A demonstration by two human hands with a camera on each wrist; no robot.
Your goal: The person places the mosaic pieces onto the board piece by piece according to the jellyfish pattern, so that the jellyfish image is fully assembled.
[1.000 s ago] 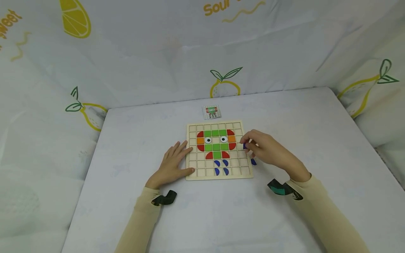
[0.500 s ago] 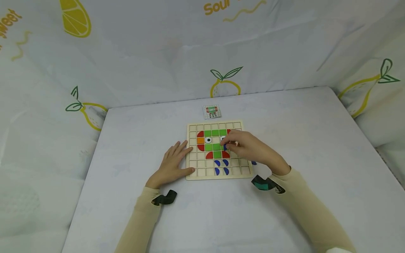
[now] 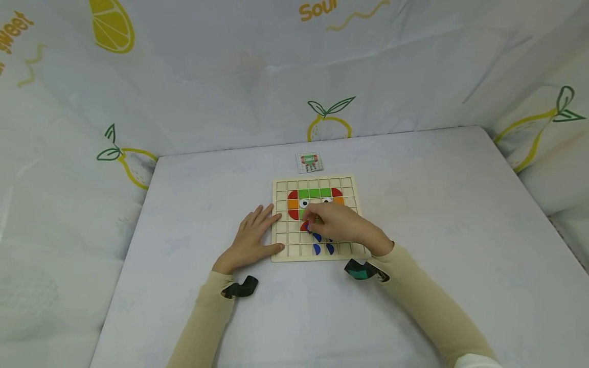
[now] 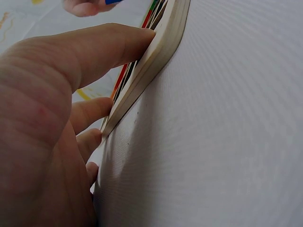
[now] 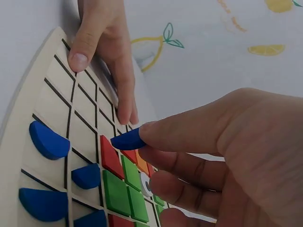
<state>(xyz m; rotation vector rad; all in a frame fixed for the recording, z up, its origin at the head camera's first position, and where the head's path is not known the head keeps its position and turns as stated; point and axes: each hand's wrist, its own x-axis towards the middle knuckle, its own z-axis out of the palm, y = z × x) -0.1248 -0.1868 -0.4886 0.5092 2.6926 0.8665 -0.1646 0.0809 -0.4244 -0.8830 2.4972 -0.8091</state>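
A wooden grid board (image 3: 294,250) lies on the table, bearing a figure of red, green and orange pieces with two eye pieces. My left hand (image 3: 250,237) rests spread at the board's left edge, its thumb and some fingertips touching the rim. Between thumb and fingers my right hand (image 3: 338,223) pinches a blue half-circle piece (image 5: 127,140), held just above the board near a red piece (image 5: 111,156). Several blue half-circle pieces (image 5: 49,141) lie in the lower cells. The right hand covers part of the figure in the head view.
A small picture card (image 3: 310,162) with a similar figure lies behind the board. White cloth (image 3: 221,92) printed with lemons hangs around the table's back and sides.
My right hand has moved left from beside the board's right edge to over its middle, carrying the blue half-circle piece. The left hand stays put. The loose blue piece right of the board is now hidden.
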